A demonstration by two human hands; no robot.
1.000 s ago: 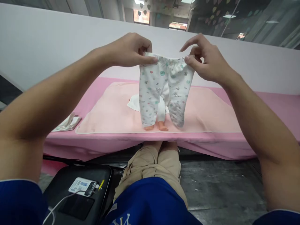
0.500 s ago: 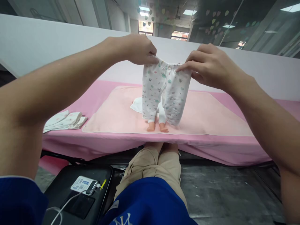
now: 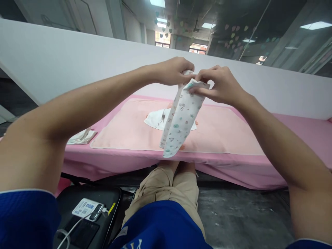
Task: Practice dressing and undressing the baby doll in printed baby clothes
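I hold a pair of small white baby trousers (image 3: 178,121) with a coloured print up in the air, folded lengthwise so the two legs lie together and hang down. My left hand (image 3: 173,71) pinches one side of the waistband. My right hand (image 3: 220,84) pinches the other side, right next to the left. Behind the trousers a doll in a white garment (image 3: 158,119) lies on a peach mat (image 3: 124,128), mostly hidden by the hanging cloth.
The mat covers a pink table (image 3: 298,128) backed by a white partition (image 3: 64,62). Folded white cloths (image 3: 81,136) lie at the table's left end. Below left stands a black case (image 3: 85,214) with a power bank and cable. My knees are under the table edge.
My hands have come together, folding the trousers in half lengthwise. The trousers now hang as one narrow strip. The view has shifted slightly.
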